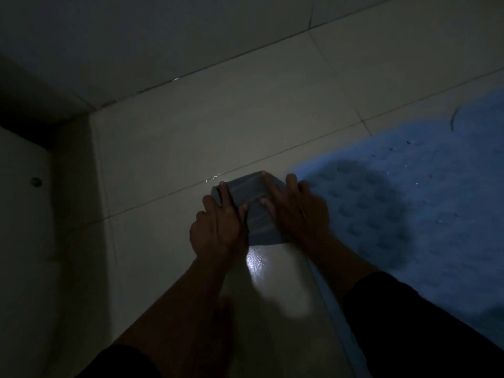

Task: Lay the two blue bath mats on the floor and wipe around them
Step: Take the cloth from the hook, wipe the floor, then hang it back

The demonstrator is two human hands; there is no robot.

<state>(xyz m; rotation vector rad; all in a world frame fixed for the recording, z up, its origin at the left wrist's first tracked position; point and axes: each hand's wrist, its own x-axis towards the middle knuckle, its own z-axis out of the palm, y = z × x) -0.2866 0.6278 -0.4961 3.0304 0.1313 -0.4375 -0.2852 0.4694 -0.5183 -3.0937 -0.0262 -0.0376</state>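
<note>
Pale glazed tile makes up the floor [191,137], running in dim light to the wall [163,36] at the top and to a white fixture [24,214], perhaps a tub or toilet base, on the left. Only one blue bath mat [422,208] shows, lying flat on the right with its dimpled face up and its long edge running down past the right forearm; whether the second is laid cannot be told from here. Between mat and fixture the tile is open, so the wiping step looks to be the one in hand. A small folded blue-grey cloth [252,211] lies on the tile just beside the mat's corner. The left hand [218,227] rests on its left side, fingers spread and fairly straight, pressing rather than gripping. The right hand [297,208] presses the right side likewise, its outer fingers reaching the mat's edge. Next, I judge, comes a push forward or leftward, hugging the mat's border without rucking it.
</note>
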